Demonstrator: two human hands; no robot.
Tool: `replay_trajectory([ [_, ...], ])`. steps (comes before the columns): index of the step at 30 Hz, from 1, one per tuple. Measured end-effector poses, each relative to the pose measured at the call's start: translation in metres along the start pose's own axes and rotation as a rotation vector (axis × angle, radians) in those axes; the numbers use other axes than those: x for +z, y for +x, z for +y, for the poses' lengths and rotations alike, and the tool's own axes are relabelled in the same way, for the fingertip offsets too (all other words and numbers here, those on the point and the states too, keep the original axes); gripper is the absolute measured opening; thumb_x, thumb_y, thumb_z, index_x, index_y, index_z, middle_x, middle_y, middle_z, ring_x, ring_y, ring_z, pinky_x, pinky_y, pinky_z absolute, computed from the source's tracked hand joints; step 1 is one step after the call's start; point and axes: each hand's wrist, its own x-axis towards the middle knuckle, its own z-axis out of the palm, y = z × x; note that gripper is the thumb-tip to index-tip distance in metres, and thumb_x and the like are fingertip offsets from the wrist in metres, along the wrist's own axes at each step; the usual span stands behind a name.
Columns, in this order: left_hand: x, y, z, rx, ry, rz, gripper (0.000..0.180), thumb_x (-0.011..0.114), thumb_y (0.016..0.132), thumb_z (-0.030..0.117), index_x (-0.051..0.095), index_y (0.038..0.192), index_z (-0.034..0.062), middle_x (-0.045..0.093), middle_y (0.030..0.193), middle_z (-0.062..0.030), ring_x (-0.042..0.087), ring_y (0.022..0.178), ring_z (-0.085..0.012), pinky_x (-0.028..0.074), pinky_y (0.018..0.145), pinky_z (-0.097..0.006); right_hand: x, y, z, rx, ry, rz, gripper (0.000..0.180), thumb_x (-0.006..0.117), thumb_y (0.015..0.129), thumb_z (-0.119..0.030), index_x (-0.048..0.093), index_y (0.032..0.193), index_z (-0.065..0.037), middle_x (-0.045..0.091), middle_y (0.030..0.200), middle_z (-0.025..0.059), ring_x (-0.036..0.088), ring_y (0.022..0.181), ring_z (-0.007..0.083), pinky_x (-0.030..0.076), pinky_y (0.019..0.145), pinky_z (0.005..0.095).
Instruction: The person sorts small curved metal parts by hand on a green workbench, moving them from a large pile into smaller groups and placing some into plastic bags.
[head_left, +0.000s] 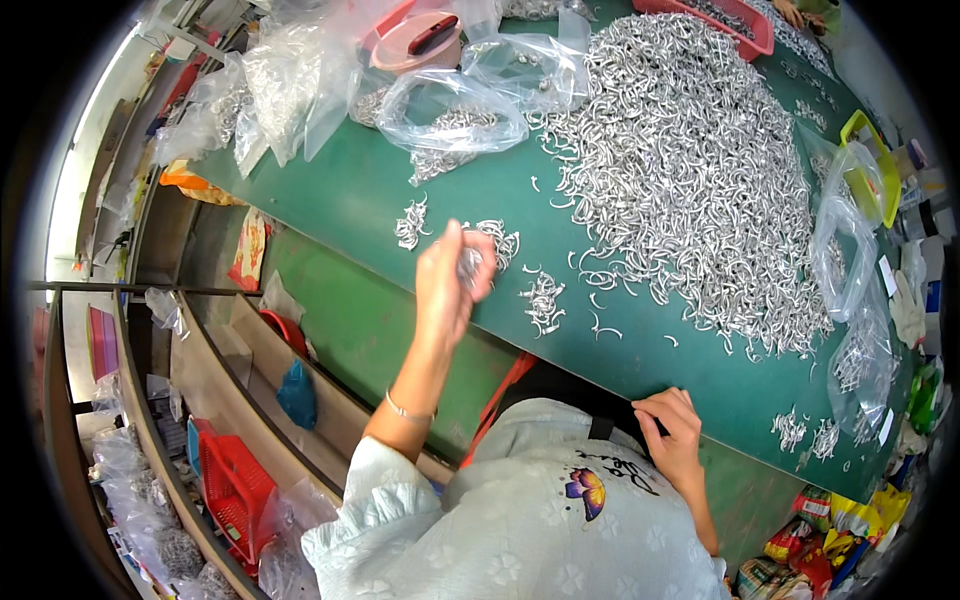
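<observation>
Left hand (455,265) cups metal pieces (468,266); can't tell if the curled right hand (672,428) holds any. Loose grip could spill some off the tabletop (330,195), tbh.

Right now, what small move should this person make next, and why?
Probably lower the left hand and loosen its fingers over the nearby small pile. The fingers are curled around what seem to be shiny metal pieces, and that pile lies right beside them. The right hand is by the table's edge, away from the piles.
</observation>
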Motion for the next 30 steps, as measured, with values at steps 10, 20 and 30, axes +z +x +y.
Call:
replay_trajectory([
  [10, -0.028, 0.085, -0.013, 0.402, 0.875, -0.318, 0.036, 0.049, 0.104, 0.021, 0.068, 0.087, -0.0047, 0.066, 0.087, -0.0046, 0.057, 0.080, -0.0108, 0.046, 0.077, -0.025, 0.005, 0.000, -0.001, 0.040, 0.014, 0.049, 0.012, 0.070, 0.076, 0.006, 0.069, 0.086, 0.001, 0.063, 0.076, 0.0107, 0.057, 0.068, 0.0271, 0.041, 0.065, 0.0364],
  [20, -0.018, 0.062, -0.004, 0.827, 1.082, -0.240, 0.018, 0.055, 0.097, 0.006, 0.069, 0.107, -0.0004, 0.072, 0.100, -0.0134, 0.069, 0.092, -0.0285, 0.049, 0.096, -0.040, -0.013, 0.003, -0.001, 0.209, 0.129, 0.173, 0.024, 0.069, 0.078, 0.004, 0.068, 0.103, 0.001, 0.062, 0.095, 0.0114, 0.057, 0.080, 0.0223, 0.045, 0.071, 0.0317],
  [30, 0.029, -0.040, -0.037, 0.770, 1.137, -0.395, 0.027, 0.074, 0.076, 0.000, 0.067, 0.102, 0.0018, 0.064, 0.107, -0.0101, 0.061, 0.101, -0.0301, 0.046, 0.093, -0.042, 0.002, 0.083, -0.002, -0.090, -0.272, -0.103, 0.045, 0.079, 0.073, -0.011, 0.064, 0.116, -0.007, 0.056, 0.113, 0.0091, 0.052, 0.103, 0.0300, 0.043, 0.087, 0.0403],
])
